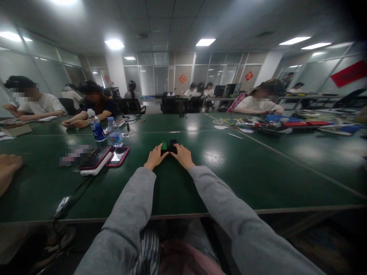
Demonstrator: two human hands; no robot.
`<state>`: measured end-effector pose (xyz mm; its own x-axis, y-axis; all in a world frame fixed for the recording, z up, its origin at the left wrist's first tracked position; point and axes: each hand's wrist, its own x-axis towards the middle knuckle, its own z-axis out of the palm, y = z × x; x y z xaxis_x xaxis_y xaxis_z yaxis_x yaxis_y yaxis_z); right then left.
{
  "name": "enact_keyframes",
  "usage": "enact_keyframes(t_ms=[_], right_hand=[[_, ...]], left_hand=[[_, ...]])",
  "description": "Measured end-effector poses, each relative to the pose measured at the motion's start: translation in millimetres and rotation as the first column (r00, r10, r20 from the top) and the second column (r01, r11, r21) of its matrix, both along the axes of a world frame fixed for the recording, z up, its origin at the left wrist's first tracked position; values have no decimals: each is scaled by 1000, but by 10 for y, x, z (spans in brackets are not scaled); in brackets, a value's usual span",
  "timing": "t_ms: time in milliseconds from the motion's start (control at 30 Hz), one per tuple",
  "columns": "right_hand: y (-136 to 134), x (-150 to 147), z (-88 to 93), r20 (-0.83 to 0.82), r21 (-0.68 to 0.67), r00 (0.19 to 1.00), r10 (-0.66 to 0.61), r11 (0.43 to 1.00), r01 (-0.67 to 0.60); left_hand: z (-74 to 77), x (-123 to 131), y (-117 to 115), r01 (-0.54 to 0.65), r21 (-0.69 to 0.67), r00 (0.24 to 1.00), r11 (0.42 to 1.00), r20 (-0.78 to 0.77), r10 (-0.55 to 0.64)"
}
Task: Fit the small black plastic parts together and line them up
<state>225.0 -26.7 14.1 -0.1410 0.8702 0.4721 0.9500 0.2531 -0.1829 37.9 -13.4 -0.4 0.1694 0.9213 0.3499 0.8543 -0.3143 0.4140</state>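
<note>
Both my arms, in grey sleeves, reach forward over the green tabletop. Closed at the edge of a small black case with a green circuit board (163, 145) showing is my left hand (155, 156). Beside it, my right hand (182, 155) grips a small black piece (173, 144) between thumb and fingers. The two pieces lie close side by side, with a narrow gap between them, and my thumbs nearly meet at their near edges. Fine detail on either piece is too small to make out.
Left of my hands are phones (117, 156), a white power bank (96, 165) with a cable, and two water bottles (115, 133). Another person's hand (10, 168) rests at the far left. Tangled wires and tools (275, 124) lie at the right, near a thin pen-like stick (235, 136).
</note>
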Motion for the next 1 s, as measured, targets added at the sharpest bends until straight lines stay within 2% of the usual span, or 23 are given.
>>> enact_keyframes(t_ms=[100, 300, 433, 767, 1000], right_hand=[[11, 6, -41, -48, -18, 996, 71, 997, -72], [94, 47, -126, -138, -36, 981, 135, 989, -141], [159, 96, -173, -189, 7, 965, 184, 982, -186], [266, 174, -239, -269, -3, 935, 232, 970, -242], [278, 166, -237, -253, -36, 936, 247, 964, -264]], left_hand=[[6, -14, -9, 7, -16, 1000, 1000, 8, -7], [-9, -33, -24, 30, -20, 999, 999, -10, -30], [-24, -29, -11, 36, -9, 999, 999, -16, -36], [-49, -34, 21, 48, -22, 999, 999, 7, -48], [-51, -49, 28, 52, -36, 998, 998, 31, -51]])
